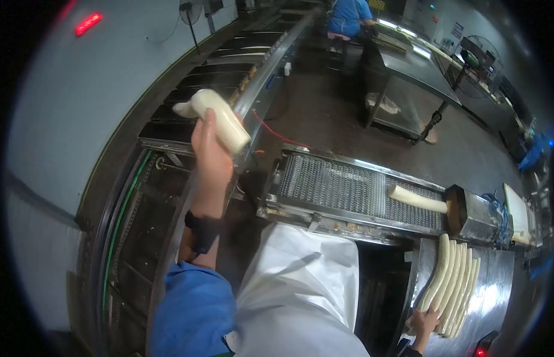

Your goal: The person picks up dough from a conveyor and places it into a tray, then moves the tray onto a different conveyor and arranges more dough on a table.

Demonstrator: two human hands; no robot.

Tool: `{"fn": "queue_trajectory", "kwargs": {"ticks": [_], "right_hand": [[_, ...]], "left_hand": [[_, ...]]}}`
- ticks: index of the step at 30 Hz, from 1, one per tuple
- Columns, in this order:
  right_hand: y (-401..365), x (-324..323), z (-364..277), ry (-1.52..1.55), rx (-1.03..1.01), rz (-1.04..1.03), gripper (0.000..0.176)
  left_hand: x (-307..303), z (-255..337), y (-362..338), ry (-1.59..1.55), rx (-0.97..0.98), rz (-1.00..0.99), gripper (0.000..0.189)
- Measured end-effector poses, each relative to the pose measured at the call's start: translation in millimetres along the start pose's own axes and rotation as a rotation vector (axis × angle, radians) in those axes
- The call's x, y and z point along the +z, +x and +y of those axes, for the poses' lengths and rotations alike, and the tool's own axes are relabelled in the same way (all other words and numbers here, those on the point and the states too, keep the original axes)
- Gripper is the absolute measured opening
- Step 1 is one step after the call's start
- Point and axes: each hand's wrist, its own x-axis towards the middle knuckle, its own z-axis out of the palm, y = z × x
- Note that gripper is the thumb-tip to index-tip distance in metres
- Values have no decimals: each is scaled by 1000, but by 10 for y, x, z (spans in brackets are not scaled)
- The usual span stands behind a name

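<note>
My left hand point(213, 140) is raised over the edge of the conveyor at left. Its fingers are wrapped around a thick, pale, folded dough roll point(223, 119), with one end sticking out to the left. At the lower right, my right hand point(426, 321) is closed around the near end of a long pale dough rope point(439, 273). That rope is leftmost of several lying side by side on a steel table point(497, 268). The fingertips of my right hand are partly hidden.
Ahead, a dough strip point(417, 199) comes from a metal outlet point(476, 214) onto a mesh belt point(330, 184). A slatted conveyor point(199, 77) runs along the left. Beyond are a worktable point(414, 71) and a person in blue point(346, 18).
</note>
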Motion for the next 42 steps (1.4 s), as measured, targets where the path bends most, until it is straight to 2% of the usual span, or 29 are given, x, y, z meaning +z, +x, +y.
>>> {"fn": "queue_trajectory", "kwargs": {"ticks": [1,3,4,5,6,7,9,10,11,13,14,15,17,19,21,24,26,27,29,31,32,34,35,37,38,39,40,41,42], "right_hand": [[34,98,47,-2,-10,4,77],[139,307,131,-47,-102,268,65],[93,252,48,-47,-109,275,65],[-24,152,-83,93,-97,233,56],[-85,85,-178,232,-86,189,47],[-41,87,-209,229,-98,197,47],[72,102,-268,863,-236,-106,48],[-14,-41,-465,991,-272,-139,38],[38,-137,-633,980,-284,-136,38],[174,-306,-936,1208,-417,-183,31],[181,-476,-1176,1260,-466,-216,32],[178,-718,-1458,1280,-524,-249,32],[179,-1248,-1966,1311,-644,-306,33],[151,-1828,-2447,1314,-782,-353,34],[57,-2374,-2905,1308,-934,-408,35],[-290,-2922,-3748,1333,-1102,-496,36],[-1079,-3003,-4406,1764,-1215,-638,41],[-1517,-3013,-4678,1766,-1215,-653,41],[-2216,-3031,-5105,1056,-2045,-1380,49],[-2171,-2852,-5427,1229,-1847,-1101,59],[-2128,-2691,-5533,1276,-1837,-950,66],[-1910,-2370,-5742,1185,-1684,-832,62],[-1844,-2184,-5750,1046,-1556,-651,56],[-1264,-1595,-5778,781,-1445,-530,45],[-1000,-1263,-5720,455,-1514,-210,38],[-386,-780,-5768,298,-1534,-248,38],[-401,-590,-5501,12,-1462,-35,43],[-138,-230,-5350,-2,-1354,-56,49],[-104,3,-5214,-90,-1314,74,47]], "left_hand": [[-199,12,133,0,8,8,42],[-803,-94,462,-141,-146,159,45],[-1028,-106,564,-113,-148,247,48],[-1155,-24,624,-156,-232,295,64],[-1276,3,605,-50,-252,379,75],[-1412,35,576,56,-271,466,85],[-1879,-37,754,120,-252,571,93],[-2109,-91,812,196,-241,664,100],[-2285,-153,767,188,-238,678,100],[-2558,-224,635,547,-112,286,101],[-2304,-134,717,69,-286,576,100],[-2148,-132,645,63,-284,583,100],[-1984,-124,481,717,-15,754,88],[-2192,-300,468,966,139,718,84],[-2123,-197,278,1128,193,631,80],[-2147,-71,139,1116,119,634,78],[-2132,47,41,1088,98,663,77],[-2148,98,-12,1048,75,683,76],[-2229,156,-127,1044,61,696,74],[-2220,238,-275,974,63,658,73],[-2210,298,-351,1016,33,665,71],[-2252,376,-422,1023,-7,678,70],[-2268,395,-452,1020,-39,675,69],[-2365,411,-518,958,-24,669,67],[-2395,420,-545,896,-4,652,66],[-2379,468,-580,895,-2,654,66],[-2322,549,-633,899,-53,654,65],[-2269,609,-684,903,-107,653,63],[-2264,641,-738,809,-114,686,61]]}}
